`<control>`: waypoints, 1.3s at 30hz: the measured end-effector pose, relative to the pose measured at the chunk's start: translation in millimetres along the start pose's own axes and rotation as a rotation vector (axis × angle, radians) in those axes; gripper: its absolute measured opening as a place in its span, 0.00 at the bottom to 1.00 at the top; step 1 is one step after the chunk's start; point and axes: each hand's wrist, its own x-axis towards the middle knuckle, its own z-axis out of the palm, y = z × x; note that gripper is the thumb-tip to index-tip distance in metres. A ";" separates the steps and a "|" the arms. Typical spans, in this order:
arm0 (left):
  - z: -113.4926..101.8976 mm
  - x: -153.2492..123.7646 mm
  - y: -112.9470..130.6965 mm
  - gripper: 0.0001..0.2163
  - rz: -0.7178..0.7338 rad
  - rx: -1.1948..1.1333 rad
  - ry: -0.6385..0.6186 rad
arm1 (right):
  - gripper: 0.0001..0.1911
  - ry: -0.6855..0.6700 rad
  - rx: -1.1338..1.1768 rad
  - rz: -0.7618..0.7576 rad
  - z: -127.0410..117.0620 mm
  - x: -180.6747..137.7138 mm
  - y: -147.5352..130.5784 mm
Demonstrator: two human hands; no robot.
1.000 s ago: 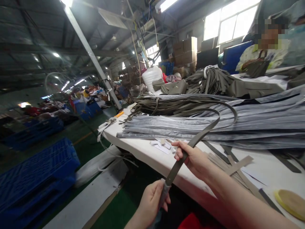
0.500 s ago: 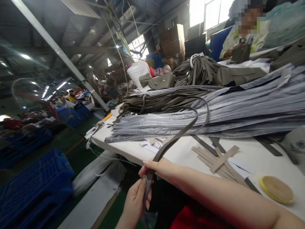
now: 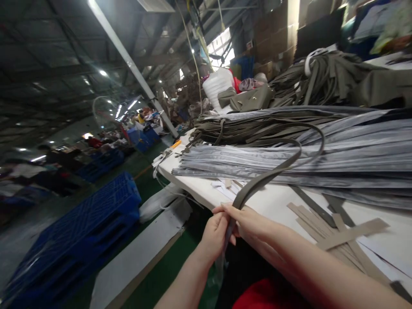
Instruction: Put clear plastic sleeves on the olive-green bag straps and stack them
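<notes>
Both of my hands meet at the near edge of the white table, pinching one long olive-grey strap. My left hand grips the strap's lower end, which hangs down past the table edge. My right hand pinches the strap just above it. From there the strap arcs up and right in a loop over a pile of silver-grey strips.
A heap of olive straps lies behind the silver strips, with olive bags further back. Short cut strap pieces lie on the table at right. Blue plastic pallets sit on the green floor at left.
My hands have come together from a spread grip. The right hand has slid down the strap to meet the left. The view has swung so the person at the back right is out of sight.
</notes>
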 end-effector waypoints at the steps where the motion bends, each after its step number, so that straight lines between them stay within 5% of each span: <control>1: -0.5 -0.6 -1.0 0.27 -0.013 -0.010 -0.007 | 0.31 0.018 0.038 0.002 -2.0 -2.7 -2.3; 5: -5.4 -4.4 -9.7 0.27 -0.076 -0.056 -0.054 | 0.18 0.294 0.380 -0.154 -33.3 -11.1 -31.2; 9: -3.0 -1.6 -9.4 0.27 -0.070 -0.093 -0.136 | 0.18 0.359 0.389 -0.235 -55.9 -11.2 -54.4; 13: 4.7 8.7 4.1 0.27 0.001 -0.097 -0.121 | 0.23 0.355 0.103 -0.219 -33.1 -10.4 -39.4; 17: 3.5 12.8 4.5 0.26 0.033 -0.082 -0.090 | 0.33 0.197 -0.118 -0.030 -0.6 -9.1 -12.1; 19: -2.2 10.0 -3.9 0.26 -0.011 -0.052 -0.092 | 0.30 0.187 -0.037 -0.005 0.6 -7.1 -9.2; 24: -15.3 -1.1 -25.6 0.27 -0.134 -0.021 -0.111 | 0.19 0.380 0.336 -0.233 -39.1 -5.0 -34.9; 28: -9.7 -1.6 -19.6 0.27 -0.110 -0.051 -0.159 | 0.26 0.406 0.178 -0.270 -56.4 -3.3 -43.8; 33: 1.9 14.3 -0.8 0.27 -0.003 -0.055 -0.098 | 0.36 0.365 -0.111 -0.201 -25.7 4.1 -12.3; 37: 3.6 20.2 -3.5 0.26 0.059 -0.062 -0.049 | 0.41 0.209 -0.040 -0.034 -1.3 6.8 9.3; 39: 1.7 16.3 -9.4 0.26 0.008 -0.062 -0.052 | 0.35 0.280 0.050 -0.070 -6.4 4.5 1.8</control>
